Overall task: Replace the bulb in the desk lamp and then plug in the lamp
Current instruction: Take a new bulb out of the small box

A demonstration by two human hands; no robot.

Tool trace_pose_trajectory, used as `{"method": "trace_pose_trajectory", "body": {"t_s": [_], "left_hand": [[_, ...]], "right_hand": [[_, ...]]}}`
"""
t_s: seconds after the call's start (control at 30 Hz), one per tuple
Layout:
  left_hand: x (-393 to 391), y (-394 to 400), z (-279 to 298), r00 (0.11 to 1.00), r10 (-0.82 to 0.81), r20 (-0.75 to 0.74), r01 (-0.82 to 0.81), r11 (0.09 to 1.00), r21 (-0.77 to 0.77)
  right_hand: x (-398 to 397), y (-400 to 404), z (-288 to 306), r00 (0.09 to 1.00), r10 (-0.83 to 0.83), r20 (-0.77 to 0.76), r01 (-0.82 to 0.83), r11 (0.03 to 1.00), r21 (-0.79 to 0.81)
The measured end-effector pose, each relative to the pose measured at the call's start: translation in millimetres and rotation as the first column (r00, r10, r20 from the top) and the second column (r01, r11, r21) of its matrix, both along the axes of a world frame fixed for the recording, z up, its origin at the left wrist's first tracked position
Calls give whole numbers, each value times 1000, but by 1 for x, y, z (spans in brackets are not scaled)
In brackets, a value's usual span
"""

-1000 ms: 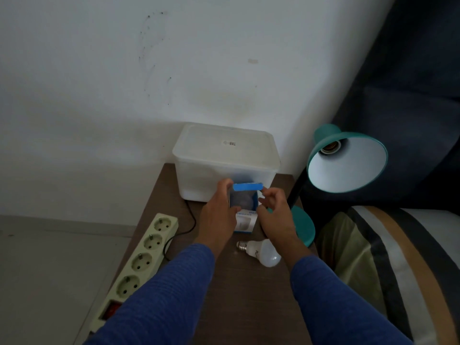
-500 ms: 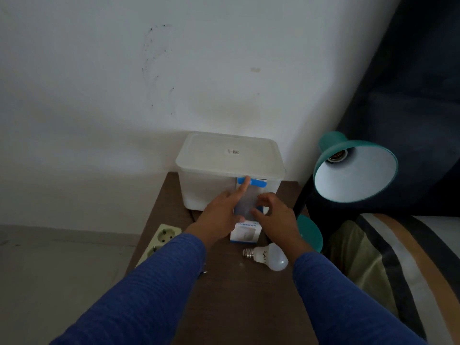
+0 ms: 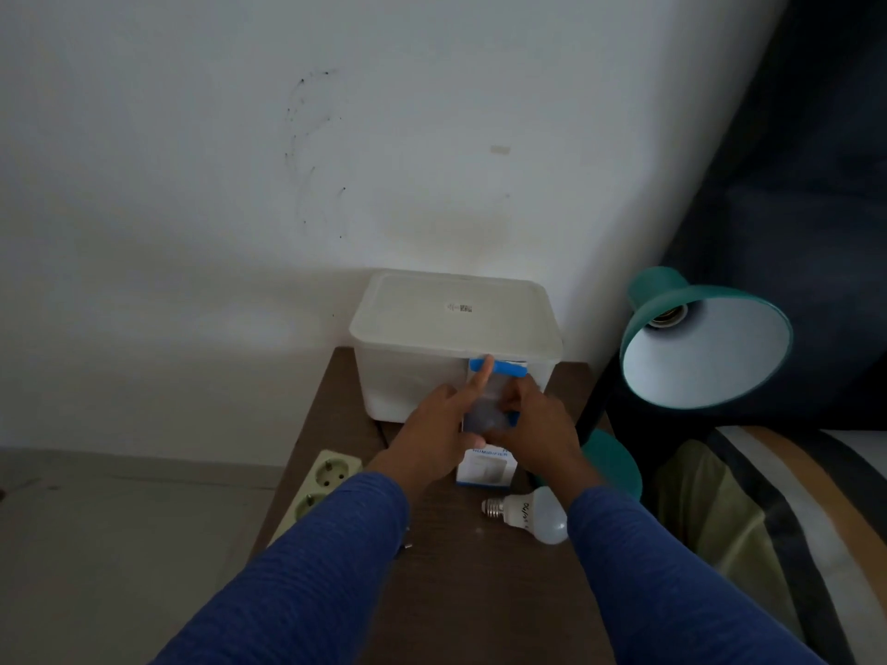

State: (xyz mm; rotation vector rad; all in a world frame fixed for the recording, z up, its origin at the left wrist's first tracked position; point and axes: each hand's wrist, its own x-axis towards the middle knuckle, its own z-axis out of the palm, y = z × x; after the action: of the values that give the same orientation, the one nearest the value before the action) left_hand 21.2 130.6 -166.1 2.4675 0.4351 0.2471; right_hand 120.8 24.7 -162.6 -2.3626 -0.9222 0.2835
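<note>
- Two hands in play, both on one small box [image 3: 485, 467] standing on the wooden table [image 3: 461, 592], just in front of the white plastic tub [image 3: 451, 343].
- Left hand [image 3: 434, 441] holds the box's left side, its forefinger stretched straight up to the blue flap [image 3: 499, 366] at the top, fingertip touching it.
- Right hand [image 3: 537, 436] grips the box from the right, fingers curled around its upper part; whether anything else sits in those fingers, I cannot tell.
- The box front shows white with blue trim; its upper part is blurred behind the hands.
- One loose bulb [image 3: 530, 518] lies on its side on the table, nearer the camera than the box and apart from it, screw cap pointing left, just beside the right wrist.
- One desk lamp: teal shade [image 3: 705, 343] to the right of the tub, tilted toward the camera, one socket [image 3: 667, 318] inside it showing with no bulb in it; the teal base [image 3: 617, 460] sits at the table's right edge, behind the right forearm.
- One power strip [image 3: 321, 487] left of the box at the table's left edge, two sockets visible, the rest hidden by the left sleeve.
- One tub, lid on, backed against the wall [image 3: 240, 184].
- Striped bedding [image 3: 777, 520] to the right of the table.
</note>
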Motion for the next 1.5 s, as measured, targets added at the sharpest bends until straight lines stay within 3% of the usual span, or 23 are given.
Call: {"method": "trace_pose_trajectory", "body": {"t_s": [0.2, 0.33, 0.77, 0.93, 1.17, 1.33, 1.5], "left_hand": [[-1, -2, 1, 1000, 7, 13, -6, 1000, -16], [-1, -2, 1, 1000, 15, 3, -15, 1000, 22], [-3, -7, 1, 996, 49, 69, -47, 998, -33], [-2, -10, 2, 994, 93, 62, -90, 994, -56], [-2, -13, 1, 989, 133, 59, -128, 989, -75], [-7, -18, 0, 983, 157, 91, -150, 986, -73], [-22, -29, -6, 961, 189, 202, -206, 976, 66]], "right_hand": [[-5, -16, 3, 993, -32, -114, 63, 959, 278], [-8, -24, 4, 987, -66, -148, 117, 922, 368], [-27, -39, 13, 998, -60, -14, 61, 910, 411], [-37, -47, 11, 981, -188, 41, 147, 867, 476], [-41, -51, 11, 919, -379, -106, 364, 715, 597], [-47, -52, 12, 896, -403, -186, 431, 691, 580], [-48, -54, 15, 905, -397, -152, 409, 717, 565]]}}
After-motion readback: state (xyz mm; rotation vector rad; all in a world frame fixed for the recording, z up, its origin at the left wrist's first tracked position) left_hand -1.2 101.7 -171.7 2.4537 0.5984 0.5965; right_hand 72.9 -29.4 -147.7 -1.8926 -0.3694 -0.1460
